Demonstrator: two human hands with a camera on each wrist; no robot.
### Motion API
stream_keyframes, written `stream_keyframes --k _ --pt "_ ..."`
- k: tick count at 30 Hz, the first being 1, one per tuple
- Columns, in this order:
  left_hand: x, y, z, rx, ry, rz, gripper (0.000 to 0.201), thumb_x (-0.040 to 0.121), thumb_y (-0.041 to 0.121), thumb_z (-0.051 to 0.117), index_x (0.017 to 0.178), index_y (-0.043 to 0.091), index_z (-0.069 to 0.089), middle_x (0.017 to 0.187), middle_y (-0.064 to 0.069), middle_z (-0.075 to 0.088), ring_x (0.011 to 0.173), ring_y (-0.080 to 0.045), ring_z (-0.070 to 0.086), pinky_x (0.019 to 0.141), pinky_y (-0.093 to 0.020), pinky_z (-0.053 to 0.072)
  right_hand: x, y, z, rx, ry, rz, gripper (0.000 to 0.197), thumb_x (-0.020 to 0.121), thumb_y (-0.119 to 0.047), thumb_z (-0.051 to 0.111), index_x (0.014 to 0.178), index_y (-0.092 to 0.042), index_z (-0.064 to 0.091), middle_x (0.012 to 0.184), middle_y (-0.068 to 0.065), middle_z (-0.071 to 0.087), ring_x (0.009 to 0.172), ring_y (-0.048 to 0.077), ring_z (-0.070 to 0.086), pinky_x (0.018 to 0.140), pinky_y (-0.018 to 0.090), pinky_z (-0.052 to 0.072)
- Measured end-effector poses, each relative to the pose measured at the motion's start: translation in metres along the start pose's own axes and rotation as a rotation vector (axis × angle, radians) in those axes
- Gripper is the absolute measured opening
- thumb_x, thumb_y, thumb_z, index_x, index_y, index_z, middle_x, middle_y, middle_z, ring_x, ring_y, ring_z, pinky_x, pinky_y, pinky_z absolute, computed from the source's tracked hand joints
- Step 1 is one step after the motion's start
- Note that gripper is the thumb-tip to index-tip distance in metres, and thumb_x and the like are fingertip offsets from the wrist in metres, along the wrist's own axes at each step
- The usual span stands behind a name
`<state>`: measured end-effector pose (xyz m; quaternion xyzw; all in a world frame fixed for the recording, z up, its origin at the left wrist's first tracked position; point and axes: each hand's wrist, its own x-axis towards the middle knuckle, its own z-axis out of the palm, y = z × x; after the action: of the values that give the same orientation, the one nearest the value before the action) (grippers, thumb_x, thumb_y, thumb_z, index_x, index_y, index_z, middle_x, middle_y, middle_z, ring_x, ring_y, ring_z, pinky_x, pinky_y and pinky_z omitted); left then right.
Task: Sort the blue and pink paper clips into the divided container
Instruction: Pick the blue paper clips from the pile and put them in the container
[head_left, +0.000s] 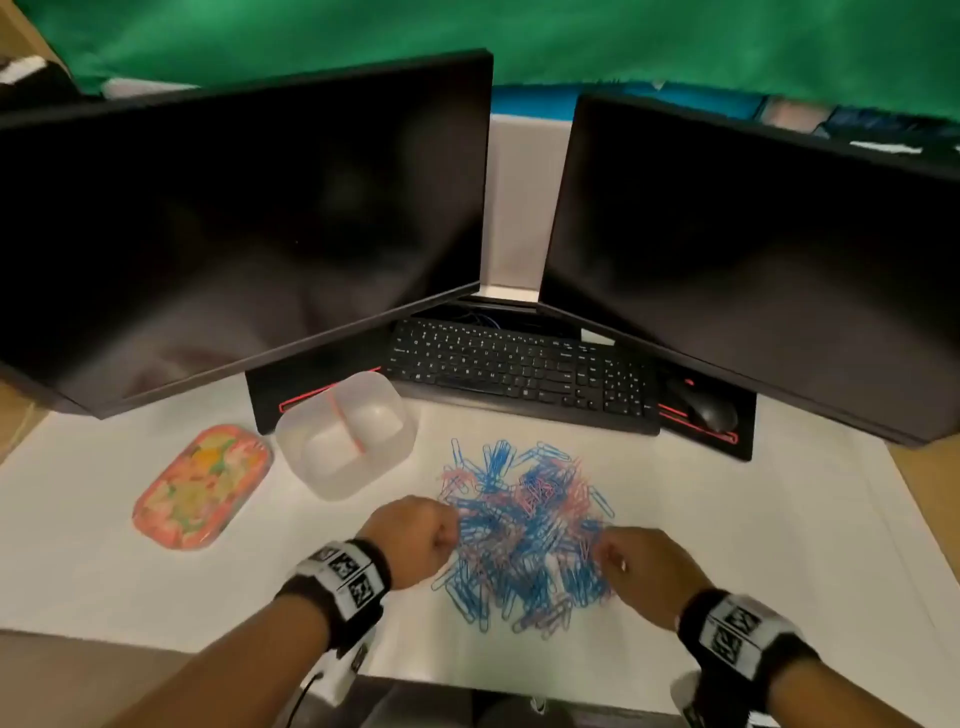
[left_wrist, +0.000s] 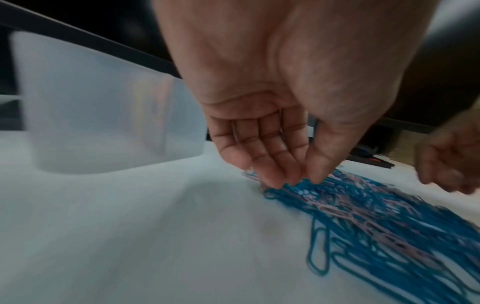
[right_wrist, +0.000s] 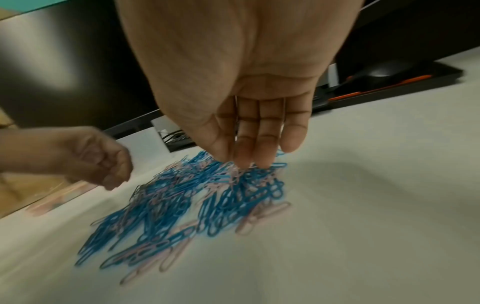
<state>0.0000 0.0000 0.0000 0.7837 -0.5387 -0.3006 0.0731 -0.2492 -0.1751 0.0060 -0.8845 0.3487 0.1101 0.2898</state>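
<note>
White paper covers the desk (head_left: 104, 545) in front of two dark monitors (head_left: 234, 218), with a keyboard (head_left: 519, 369) behind the work area. Your pile of blue and pink paper clips (head_left: 524, 530) sits mid-desk, between your two hands, colours thoroughly mixed and overlapping. The divided container (head_left: 347, 434) stands well apart, up and left of the pile, both compartments looking empty, pink divider running roughly front to back and tilted a bit; a floral lid (head_left: 202, 486) lies left of it. Your left hand (head_left: 415, 538) has fingers reaching down at the pile's left edge, thumb and fingertips (left_wrist: 275, 176) close together on the clips; whether it actually pinches one I cannot tell, blur hides it. Your right hand (head_left: 647, 571) is at the right edge, fingers pointing down, tips (right_wrist: 249, 158) touching clips, and a pink one seems to sit at them, but the grasp is unclear. Risks: clips are interlocked, so lifting one likely drags neighbours of the wrong colour along; a loose pinch drops clips on the way over to the container; sweeping scatters them off the paper. Orientation: no common direction, long axes fan every way, though many near clips run roughly toward and away from you. The pile itself is longest front to back.
</note>
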Motion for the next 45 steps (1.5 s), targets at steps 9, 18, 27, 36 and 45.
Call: stream_keyframes --k 9,18,27,36,45 --pt "0.007 0.01 0.015 0.189 -0.051 0.157 0.022 0.087 0.026 0.051 0.107 0.027 0.062 0.112 0.009 0.059 0.1 -0.016 0.058 0.084 -0.03 0.049 0.017 -0.038 0.02 -0.158 -0.087 -0.344 0.017 0.09 -0.021 0.045 0.087 -0.019 0.061 0.084 -0.006 0.061 0.073 0.011 0.049 0.067 0.023 0.037" --pt "0.002 -0.004 0.027 0.186 -0.027 -0.029 0.018 0.091 0.034 0.05 0.095 0.021 0.061 0.102 0.003 0.062 0.094 -0.022 0.06 0.079 -0.031 0.047 0.02 -0.053 0.041 -0.207 -0.123 -0.281 0.024 0.088 -0.045 0.054 0.081 -0.024 0.045 0.083 -0.006 0.05 0.074 0.015 0.048 0.066 0.028 0.039" --pt "0.008 -0.011 0.024 0.037 0.012 -0.065 0.01 0.088 0.029 0.052 0.08 0.025 0.049 0.095 0.004 0.059 0.088 -0.019 0.056 0.074 -0.026 0.041 0.033 -0.044 0.037 -0.078 -0.002 -0.228 0.016 0.089 -0.023 0.053 0.08 -0.015 0.064 0.075 -0.008 0.053 0.068 0.012 0.05 0.062 0.021 0.036" --pt "0.006 -0.017 0.006 -0.188 0.104 -0.037 0.018 0.084 0.011 0.057 0.078 0.028 0.057 0.072 0.012 0.059 0.066 -0.01 0.054 0.063 -0.017 0.041 0.042 -0.028 0.014 0.265 0.002 -0.052 0.018 0.087 -0.005 0.058 0.098 -0.014 0.069 0.073 -0.001 0.065 0.069 0.013 0.064 0.076 0.029 0.056" --pt "0.007 -0.015 -0.005 -0.28 0.125 -0.012 0.046 0.087 -0.002 0.045 0.118 0.024 0.066 0.09 0.003 0.055 0.079 -0.014 0.051 0.076 -0.017 0.039 0.052 -0.022 0.0 0.642 -0.143 0.099 0.028 0.092 0.004 0.048 0.115 -0.003 0.063 0.073 0.008 0.063 0.066 0.014 0.062 0.066 0.02 0.053"
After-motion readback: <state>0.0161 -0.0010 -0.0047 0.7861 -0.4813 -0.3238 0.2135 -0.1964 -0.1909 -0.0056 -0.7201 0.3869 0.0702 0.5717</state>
